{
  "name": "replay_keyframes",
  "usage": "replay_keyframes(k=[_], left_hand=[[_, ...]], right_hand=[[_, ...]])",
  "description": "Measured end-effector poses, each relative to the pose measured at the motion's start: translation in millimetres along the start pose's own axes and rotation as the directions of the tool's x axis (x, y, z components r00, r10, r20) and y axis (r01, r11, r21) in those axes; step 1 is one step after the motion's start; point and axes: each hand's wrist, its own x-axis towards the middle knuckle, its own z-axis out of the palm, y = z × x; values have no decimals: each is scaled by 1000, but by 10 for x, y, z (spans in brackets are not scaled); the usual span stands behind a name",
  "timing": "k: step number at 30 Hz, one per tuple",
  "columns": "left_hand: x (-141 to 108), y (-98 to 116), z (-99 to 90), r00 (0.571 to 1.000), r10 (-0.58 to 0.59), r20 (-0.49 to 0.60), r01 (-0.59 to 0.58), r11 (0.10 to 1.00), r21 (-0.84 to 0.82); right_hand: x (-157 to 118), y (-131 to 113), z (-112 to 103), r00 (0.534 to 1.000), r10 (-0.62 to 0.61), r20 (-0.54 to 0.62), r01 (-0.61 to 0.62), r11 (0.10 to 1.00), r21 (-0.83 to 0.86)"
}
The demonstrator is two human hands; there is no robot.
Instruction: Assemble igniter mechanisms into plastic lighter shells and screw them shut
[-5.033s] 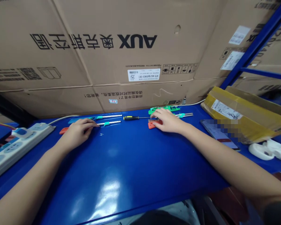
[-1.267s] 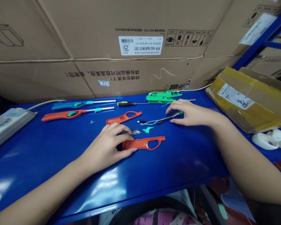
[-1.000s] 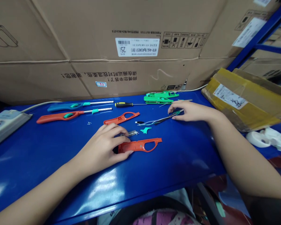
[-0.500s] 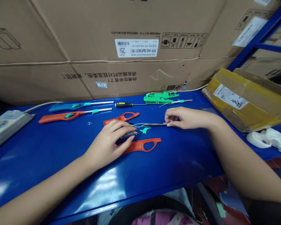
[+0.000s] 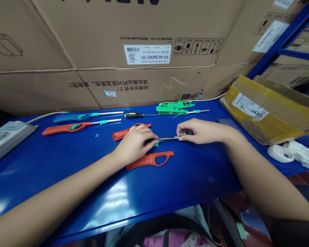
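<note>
Now both hands bear on a single part: the wire lead and metal piece that lay apart a moment ago form one line, a slender metal rod (image 5: 163, 139) extending between the left hand (image 5: 135, 144) and the right hand (image 5: 197, 132).

Position: near mid-bench (image 5: 67, 178), closer to the far edge than the near edge. Long axis: almost parallel to the far edge, rising slightly to the right. Orientation: the ends are covered, so the direction of the rod's working end cannot be determined.

Finger state: the right fingers (image 5: 181, 132) form a narrow pinch on the rod's right end. The left fingers (image 5: 150, 137) are curled and closed over its left end.

Adjacent parts: a teal trigger piece (image 5: 157, 144) sits just below the rod, beside the left fingertips. One orange lighter shell half (image 5: 119, 136) lies partly under the left hand; a second orange lighter shell half (image 5: 149, 160) lies nearer the near edge.

Along the far edge: a blue long lighter (image 5: 72, 118), an orange long lighter (image 5: 64, 128), a yellow-and-black screwdriver (image 5: 136, 115) and green lighter parts (image 5: 173, 109).
</note>
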Motion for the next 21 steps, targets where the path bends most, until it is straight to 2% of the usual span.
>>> replay_keyframes(k=[7, 10, 15, 21], left_hand=[[-24, 53, 102, 995, 58, -80, -61, 997, -40], [-45, 63, 124, 990, 73, -121, -79, 996, -49], [-96, 55, 98, 985, 39, -167, -46, 998, -41], [-127, 53, 56, 983, 7, -183, -3, 1000, 23]], right_hand=[[148, -199, 278, 975, -169, -148, 171, 985, 6], [190, -250, 367, 959, -192, -210, 198, 980, 10], [193, -239, 346, 948, -202, -247, 215, 976, 27], [165, -212, 294, 952, -198, -233, 212, 977, 37]])
